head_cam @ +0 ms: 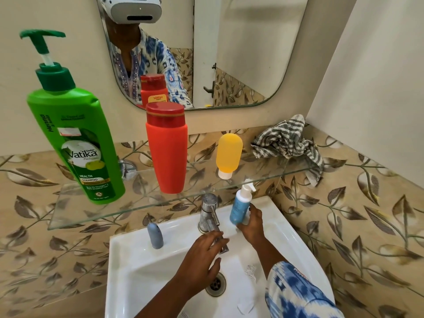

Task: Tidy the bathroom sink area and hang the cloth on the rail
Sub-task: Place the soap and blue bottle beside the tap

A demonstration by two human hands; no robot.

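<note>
Hands at the sink (128, 253)
Right hand (251, 222) grasps the blue bottle (239, 208); left hand (202, 255) rests unclenched on the tap (210, 214).

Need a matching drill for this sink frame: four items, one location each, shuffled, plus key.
Items:
1. green pump bottle
2. striped cloth
3. blue spray bottle
4. grey tube

Locations:
A. standing on the sink rim, left of the tap
B. held in the right hand
C. left end of the glass shelf
D. bunched at the right end of the glass shelf

Pairs: 1-C, 2-D, 3-B, 4-A
</note>
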